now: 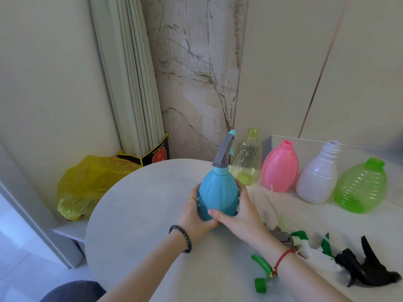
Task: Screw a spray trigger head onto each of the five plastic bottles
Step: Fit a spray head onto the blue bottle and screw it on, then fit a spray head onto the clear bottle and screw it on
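A blue bottle with a grey spray trigger head on its neck stands upright on the round white table. My left hand and my right hand both wrap its lower body. Behind it to the right stand several open-necked bottles: a clear yellow bottle, a pink bottle, a white bottle and a green ribbed bottle. Loose trigger heads lie at the right: a green one, a white one, a black one and a grey one, partly hidden by my right wrist.
A yellow plastic bag sits on a low ledge left of the table, beside a black and yellow box and a folded curtain. A marble wall panel stands behind. The table's left half is bare.
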The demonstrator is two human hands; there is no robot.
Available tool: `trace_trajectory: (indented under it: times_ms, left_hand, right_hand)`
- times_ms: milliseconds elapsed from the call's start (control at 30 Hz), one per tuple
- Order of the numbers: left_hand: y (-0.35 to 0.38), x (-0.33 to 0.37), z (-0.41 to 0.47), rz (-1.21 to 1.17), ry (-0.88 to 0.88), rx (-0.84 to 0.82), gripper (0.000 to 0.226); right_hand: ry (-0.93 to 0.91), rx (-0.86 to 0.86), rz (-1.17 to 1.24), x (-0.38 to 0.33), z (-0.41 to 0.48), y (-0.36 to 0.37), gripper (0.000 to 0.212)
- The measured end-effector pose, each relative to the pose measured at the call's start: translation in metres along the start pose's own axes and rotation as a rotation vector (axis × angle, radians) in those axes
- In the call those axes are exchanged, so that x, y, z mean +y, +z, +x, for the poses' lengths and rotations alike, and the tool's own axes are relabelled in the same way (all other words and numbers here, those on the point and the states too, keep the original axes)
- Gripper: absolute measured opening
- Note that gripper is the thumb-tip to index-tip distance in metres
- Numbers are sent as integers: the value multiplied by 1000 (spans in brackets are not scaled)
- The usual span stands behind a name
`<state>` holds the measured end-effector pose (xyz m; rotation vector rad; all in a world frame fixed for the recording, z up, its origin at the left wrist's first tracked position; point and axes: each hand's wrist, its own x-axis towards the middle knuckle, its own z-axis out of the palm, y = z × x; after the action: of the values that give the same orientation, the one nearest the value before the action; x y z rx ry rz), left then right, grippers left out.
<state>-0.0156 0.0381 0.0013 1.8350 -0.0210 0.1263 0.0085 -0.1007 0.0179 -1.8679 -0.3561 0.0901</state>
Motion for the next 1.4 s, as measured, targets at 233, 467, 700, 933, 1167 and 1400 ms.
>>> trace_trajectory:
  times_ms: [233, 467, 700, 933, 1167, 1400]
  left_hand:
    - [-42, 20, 53, 108, 2, 84, 85]
    - [-63, 25, 124, 197, -98, 66, 91]
    - [-54, -10, 131, 42, -132, 69, 92]
    - [-51, -9, 123, -1, -160, 45, 95]
    - [-46, -3, 91, 133, -210, 174, 100]
    - [-17, 21, 51, 148, -23, 251, 95]
  right_hand:
    - [-49, 70, -55, -29, 64, 16, 75]
    - [117, 59, -136, -32, 140, 31, 71]
    - [86, 56, -242, -7, 146, 36, 67]
    - [-246, 9, -511, -33, 108, 7, 76]
    - [-368, 360, -627, -61, 106, -70, 41]
    - [-305, 230, -563, -61, 102, -81, 22]
